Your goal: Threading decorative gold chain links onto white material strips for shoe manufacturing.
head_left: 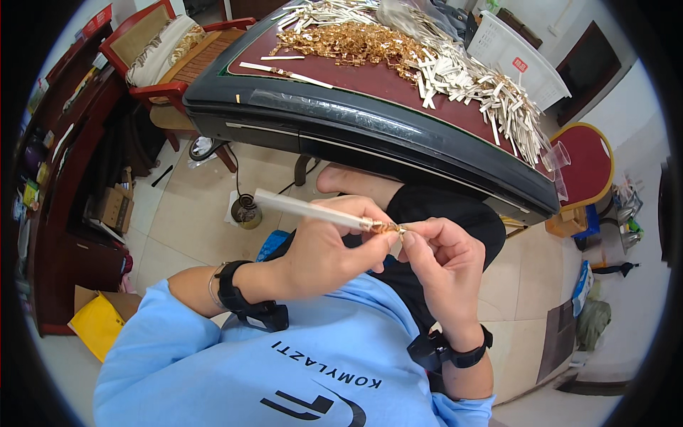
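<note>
In front of my lap my left hand [320, 256] is closed around a white strip [302, 208], whose free end sticks out to the upper left. Gold-coloured metal links [378, 226] sit at the strip's other end, between the fingertips of both hands. My right hand [449, 270] pinches a small gold metal piece [402, 230] that meets these links. Fingers partly cover it, so its exact shape and how it joins the links are hard to tell.
Ahead stands a black-edged table [398, 132] with a dark red top. It bears a heap of gold metal pieces [348, 44], piles of white strips [491, 96] and a strip with gold links [284, 73]. A white crate [516, 60] and red chairs [580, 160] stand around it.
</note>
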Demonstrator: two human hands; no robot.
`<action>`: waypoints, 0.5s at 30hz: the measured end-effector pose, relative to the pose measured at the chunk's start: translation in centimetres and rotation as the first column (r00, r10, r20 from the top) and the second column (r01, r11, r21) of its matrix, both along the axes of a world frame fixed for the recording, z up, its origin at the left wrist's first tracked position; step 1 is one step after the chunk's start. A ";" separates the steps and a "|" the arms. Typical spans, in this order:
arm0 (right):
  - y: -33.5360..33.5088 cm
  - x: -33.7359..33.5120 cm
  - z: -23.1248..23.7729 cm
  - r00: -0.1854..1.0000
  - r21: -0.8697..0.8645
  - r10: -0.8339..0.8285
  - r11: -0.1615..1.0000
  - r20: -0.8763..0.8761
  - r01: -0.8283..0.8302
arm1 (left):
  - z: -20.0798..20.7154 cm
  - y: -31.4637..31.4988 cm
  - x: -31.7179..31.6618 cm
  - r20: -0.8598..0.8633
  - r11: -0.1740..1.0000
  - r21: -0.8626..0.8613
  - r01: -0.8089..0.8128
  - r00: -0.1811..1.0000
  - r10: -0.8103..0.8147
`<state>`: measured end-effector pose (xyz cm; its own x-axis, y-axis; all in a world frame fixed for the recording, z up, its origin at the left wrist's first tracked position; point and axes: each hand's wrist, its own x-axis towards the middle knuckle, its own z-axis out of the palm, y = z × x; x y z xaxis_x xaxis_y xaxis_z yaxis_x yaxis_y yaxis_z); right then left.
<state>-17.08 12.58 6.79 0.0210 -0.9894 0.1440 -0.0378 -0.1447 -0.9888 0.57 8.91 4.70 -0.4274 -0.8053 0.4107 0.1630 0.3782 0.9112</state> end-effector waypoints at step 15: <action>-7.1 -2.8 0.9 0.980 0.183 0.188 0.968 -0.065 -0.173 | -0.9 -7.7 -0.9 -0.284 0.844 0.458 0.280 0.945 -0.160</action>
